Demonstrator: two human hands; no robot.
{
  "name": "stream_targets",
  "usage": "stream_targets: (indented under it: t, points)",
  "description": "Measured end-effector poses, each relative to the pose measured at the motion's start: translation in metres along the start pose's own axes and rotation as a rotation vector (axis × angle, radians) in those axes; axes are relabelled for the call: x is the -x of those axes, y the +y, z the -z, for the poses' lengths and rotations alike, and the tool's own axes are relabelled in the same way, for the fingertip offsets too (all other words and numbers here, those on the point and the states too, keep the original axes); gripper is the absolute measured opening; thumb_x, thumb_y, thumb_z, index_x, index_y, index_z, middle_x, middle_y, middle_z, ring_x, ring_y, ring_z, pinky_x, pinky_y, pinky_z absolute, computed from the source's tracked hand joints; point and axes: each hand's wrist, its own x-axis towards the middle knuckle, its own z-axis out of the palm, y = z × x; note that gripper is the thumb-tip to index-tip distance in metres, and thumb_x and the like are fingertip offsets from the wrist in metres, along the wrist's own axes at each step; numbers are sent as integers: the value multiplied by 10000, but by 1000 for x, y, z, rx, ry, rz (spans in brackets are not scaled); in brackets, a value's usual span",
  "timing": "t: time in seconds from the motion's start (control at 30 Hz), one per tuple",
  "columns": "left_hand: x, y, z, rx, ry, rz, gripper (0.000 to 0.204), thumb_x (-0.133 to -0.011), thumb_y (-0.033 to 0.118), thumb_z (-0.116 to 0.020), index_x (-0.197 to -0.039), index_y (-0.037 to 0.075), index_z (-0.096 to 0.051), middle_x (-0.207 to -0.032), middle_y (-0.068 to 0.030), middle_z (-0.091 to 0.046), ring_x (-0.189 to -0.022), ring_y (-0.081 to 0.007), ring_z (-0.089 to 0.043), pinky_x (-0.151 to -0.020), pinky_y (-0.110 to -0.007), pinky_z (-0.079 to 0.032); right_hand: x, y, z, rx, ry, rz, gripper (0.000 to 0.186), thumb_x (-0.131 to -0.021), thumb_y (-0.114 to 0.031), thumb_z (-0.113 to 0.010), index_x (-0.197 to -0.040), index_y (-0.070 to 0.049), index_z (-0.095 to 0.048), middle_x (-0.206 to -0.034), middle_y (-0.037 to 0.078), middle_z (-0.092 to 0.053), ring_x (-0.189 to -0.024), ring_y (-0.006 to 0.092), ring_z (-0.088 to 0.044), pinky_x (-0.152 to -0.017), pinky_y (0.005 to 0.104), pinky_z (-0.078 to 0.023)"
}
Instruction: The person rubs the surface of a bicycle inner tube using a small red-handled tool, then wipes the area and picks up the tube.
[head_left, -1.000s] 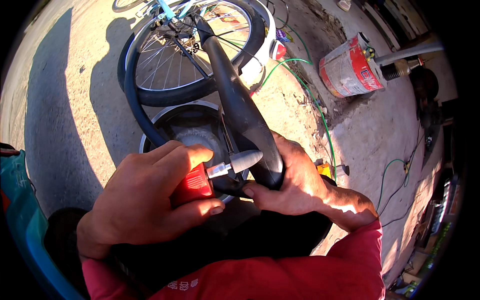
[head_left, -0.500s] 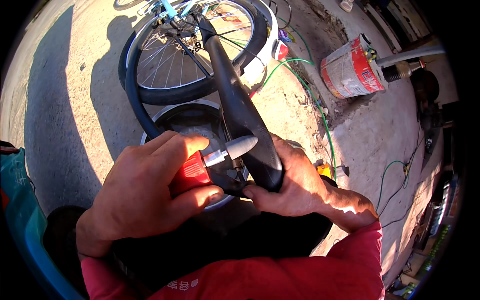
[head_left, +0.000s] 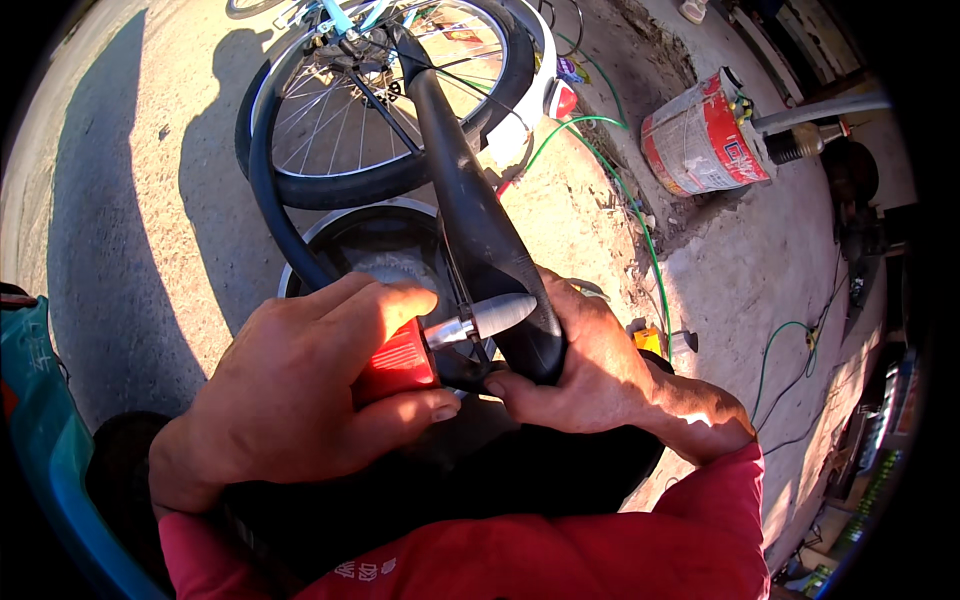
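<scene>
spoked wheel (head_left: 345,190) behind black tube (head_left: 488,225)

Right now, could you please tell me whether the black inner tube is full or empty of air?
The black inner tube appears to hold some air, bulging thick and rounded beside the right hand; firmness I cannot tell.

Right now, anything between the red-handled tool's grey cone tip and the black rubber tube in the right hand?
Nothing visible. The left hand holds the red-handled tool, its grey cone tip overlapping the black rubber tube in view; the right hand grips that tube. Touching or not, I can't tell.
</scene>
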Motion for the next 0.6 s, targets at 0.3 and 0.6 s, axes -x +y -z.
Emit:
stream_targets:
  t: [0.3,0.6]
  points:
    - [0,-6,0,-21,52,48,668,-733,290,-932,-1253,-14,-644,-1008,-168,-723,-871,-339,-747,-748,-388,-576,-1,-11,2,-157,-37,-223,743,-775,-78,-826,-1440,-20,-501,-1197,102,-670,-1093,149,-630,-927,335,-530]
    - [2,-6,-1,-40,123,97,648,-739,329,-935,-1223,-7,-666,-983,-150,-722,-847,-342,-746,-736,-389,-575,2,2,0,-103,54,-7,764,-794,-124,-820,-1469,-23,-478,-1145,181,-709,-1057,262,-712,-935,386,-557]
